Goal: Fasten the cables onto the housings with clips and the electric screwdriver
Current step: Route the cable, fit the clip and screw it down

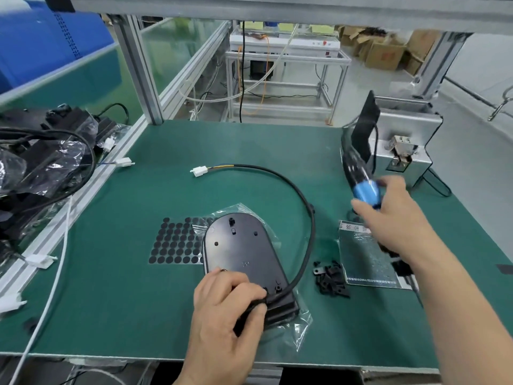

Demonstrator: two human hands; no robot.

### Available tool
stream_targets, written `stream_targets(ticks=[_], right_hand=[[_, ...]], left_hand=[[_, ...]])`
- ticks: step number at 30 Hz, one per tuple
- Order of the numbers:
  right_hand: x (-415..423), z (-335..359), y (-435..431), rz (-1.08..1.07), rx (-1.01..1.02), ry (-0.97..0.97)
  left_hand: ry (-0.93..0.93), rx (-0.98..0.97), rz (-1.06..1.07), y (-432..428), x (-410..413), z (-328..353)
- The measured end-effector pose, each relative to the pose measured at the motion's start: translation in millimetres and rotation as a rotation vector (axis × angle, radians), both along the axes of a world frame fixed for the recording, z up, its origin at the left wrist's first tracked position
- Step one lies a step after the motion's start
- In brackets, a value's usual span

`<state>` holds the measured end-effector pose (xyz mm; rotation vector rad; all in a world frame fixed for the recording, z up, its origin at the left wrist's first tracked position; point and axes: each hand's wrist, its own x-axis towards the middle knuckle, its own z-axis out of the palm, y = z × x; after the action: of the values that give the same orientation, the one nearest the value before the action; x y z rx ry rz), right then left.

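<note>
The left hand (227,307), pinching the cable (291,187), should pin it flat to the housing (244,251) while the right hand (388,218), gripping the electric screwdriver (367,191), lowers it squarely beside the left hand

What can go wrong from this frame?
1. The housing lies on a loose plastic bag, so it may slide when pressed.
2. The left hand grips the cable at the housing's near edge. That is probably close to where the electric screwdriver in the right hand will land: pinch risk.
3. The cable's free loop could spring off if released.
</note>
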<state>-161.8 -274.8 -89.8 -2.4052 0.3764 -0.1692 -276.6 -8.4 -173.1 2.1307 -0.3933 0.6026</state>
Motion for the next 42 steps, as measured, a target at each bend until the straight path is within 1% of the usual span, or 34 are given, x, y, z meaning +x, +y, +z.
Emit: stream_targets(ticks=[1,2,5,8,10,12,14,16,18,20,21,23,25,27,28,30,32,34,36,40,42], right_hand=[[0.2,-12.6,-7.0,-0.039,-0.127,0.044],[-0.4,-23.7,-11.2,-0.078,-0.198,0.086],[-2.2,-42.4,-16.9,-0.17,-0.317,0.158],[-0.7,-39.9,-16.5,-0.166,-0.482,0.185],[-0.7,-37.9,-12.1,-0.133,-0.473,0.194],[-1.9,-36.4,-7.5,-0.115,-0.5,0.192],[-3.6,-31.9,-3.8,-0.108,-0.563,0.168],[-5.6,-24.5,1.0,-0.085,-0.582,0.091],[-7.7,-18.6,9.3,-0.032,-0.533,-0.014],[-12.5,-14.2,22.6,0.024,-0.36,-0.058],[-15.3,-13.5,30.1,0.052,-0.26,-0.019],[-19.6,-15.7,45.8,0.145,-0.157,0.159],[-24.8,-23.3,61.8,0.241,-0.033,0.307],[-29.0,-33.0,76.0,0.283,0.172,0.314],[-30.8,-37.2,81.1,0.288,0.223,0.28],[-34.7,-41.2,88.3,0.297,0.23,0.2],[-40.7,-39.0,94.9,0.318,0.165,0.105],[-48.4,-28.5,105.0,0.35,0.113,0.018],[-53.5,-14.9,118.8,0.389,0.098,-0.058],[-45.4,5.6,150.4,0.485,0.082,-0.214],[-32.2,15.5,169.8,0.533,0.121,-0.277]], left_hand=[[-0.021,0.009,-0.002,0.5,0.8,-1.0],[-0.039,0.019,-0.004,1.2,1.7,-1.8],[-0.051,0.034,-0.014,2.8,5.1,-0.3],[0.0,0.061,-0.022,3.4,5.4,5.9],[0.054,0.074,-0.032,4.8,3.6,12.3],[0.097,0.047,-0.039,7.7,3.6,20.8],[0.088,0.029,-0.043,10.5,6.2,28.3],[0.066,0.029,-0.051,11.6,10.0,35.4],[0.073,0.055,-0.018,15.5,15.0,38.8],[0.149,0.079,0.116,25.5,23.1,38.5],[0.237,0.07,0.193,32.3,28.5,37.6],[0.479,0.036,0.29,46.7,38.3,35.0],[0.673,-0.016,0.301,55.7,45.7,32.6],[0.801,-0.109,0.246,55.6,51.4,34.6],[0.848,-0.154,0.221,53.9,53.5,34.8],[0.914,-0.254,0.205,49.3,57.0,33.4],[0.956,-0.376,0.202,45.6,60.0,34.9],[0.985,-0.549,0.185,44.9,63.5,39.2],[0.934,-0.711,0.15,47.5,67.1,44.7],[0.695,-0.809,0.132,66.2,74.6,63.5],[0.555,-0.825,0.161,84.1,79.4,75.4]])
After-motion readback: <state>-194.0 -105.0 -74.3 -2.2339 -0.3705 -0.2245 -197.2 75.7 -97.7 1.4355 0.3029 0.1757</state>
